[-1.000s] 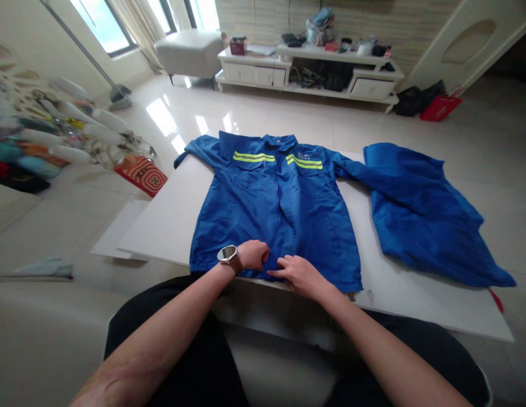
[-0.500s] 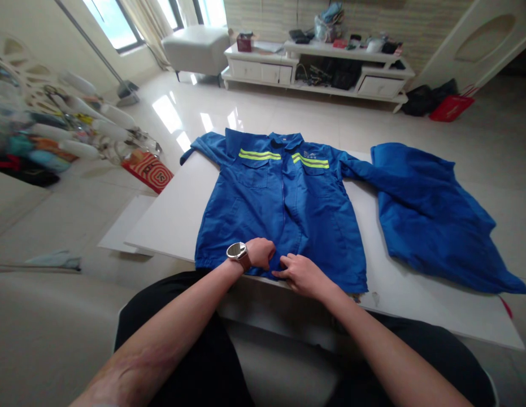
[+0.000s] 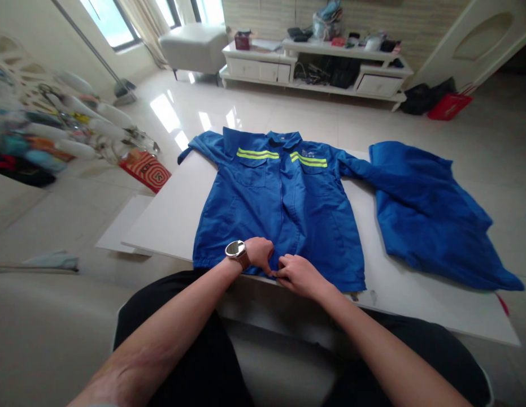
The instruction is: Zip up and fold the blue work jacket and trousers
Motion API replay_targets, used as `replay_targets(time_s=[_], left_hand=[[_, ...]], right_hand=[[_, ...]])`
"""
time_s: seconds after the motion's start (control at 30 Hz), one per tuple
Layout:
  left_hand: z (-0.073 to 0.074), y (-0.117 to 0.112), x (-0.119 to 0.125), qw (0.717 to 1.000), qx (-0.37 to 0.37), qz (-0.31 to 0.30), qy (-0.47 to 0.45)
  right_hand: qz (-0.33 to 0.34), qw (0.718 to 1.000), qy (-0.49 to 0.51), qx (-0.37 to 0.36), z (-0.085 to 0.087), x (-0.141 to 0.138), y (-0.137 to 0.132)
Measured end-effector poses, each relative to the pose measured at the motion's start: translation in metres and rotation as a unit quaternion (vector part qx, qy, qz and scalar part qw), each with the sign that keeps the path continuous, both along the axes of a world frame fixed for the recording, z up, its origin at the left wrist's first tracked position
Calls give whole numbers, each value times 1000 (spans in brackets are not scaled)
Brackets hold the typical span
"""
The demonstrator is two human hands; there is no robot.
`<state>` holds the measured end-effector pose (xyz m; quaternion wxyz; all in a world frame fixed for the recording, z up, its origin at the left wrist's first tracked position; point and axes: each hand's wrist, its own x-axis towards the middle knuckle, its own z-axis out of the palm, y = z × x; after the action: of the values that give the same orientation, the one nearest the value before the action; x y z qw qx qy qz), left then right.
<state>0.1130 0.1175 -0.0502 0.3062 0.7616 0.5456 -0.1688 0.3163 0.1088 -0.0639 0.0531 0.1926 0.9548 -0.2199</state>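
Observation:
A blue work jacket [image 3: 258, 215] lies spread front side up on the white table [image 3: 165, 217], its collar pointing away from me and yellow reflective stripes across the chest. At the middle of its bottom hem, my left hand [image 3: 259, 252], with a watch [image 3: 236, 249] on the wrist, pinches the cloth. Close beside it, my right hand [image 3: 300, 275] also grips the hem near the lower end of the front opening. The fingertips of both hands nearly meet. What exactly lies between them is too small to make out.
Folded blue cloth [image 3: 427, 215] lies on the table's right side, against the jacket's sleeve. Beyond the table stand a white TV cabinet [image 3: 254, 69] and a pale ottoman [image 3: 195, 48]. A red patterned bag [image 3: 146, 169] is on the floor to the left.
My left thumb and fingers have reached down toward the right fingertips at the hem, and the right fingers have curled in closer. The jacket lies as before.

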Motion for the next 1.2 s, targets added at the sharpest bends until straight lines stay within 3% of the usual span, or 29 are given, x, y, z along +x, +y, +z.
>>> replay_targets(time_s=[0.23,0.47,0.7,1.2], left_hand=[[-2,-1,-1,1000,10,6,-7],[-4,-3,4,999,39,10,14],[-4,-4,9,999,39,21,20],[8,-14,27,996,53,25,73]], right_hand=[[-86,995,19,-56,0,-1,1],[-61,996,37,-53,1,-1,-4],[-81,996,35,3,5,-1,0],[-107,994,14,-12,2,-2,0]])
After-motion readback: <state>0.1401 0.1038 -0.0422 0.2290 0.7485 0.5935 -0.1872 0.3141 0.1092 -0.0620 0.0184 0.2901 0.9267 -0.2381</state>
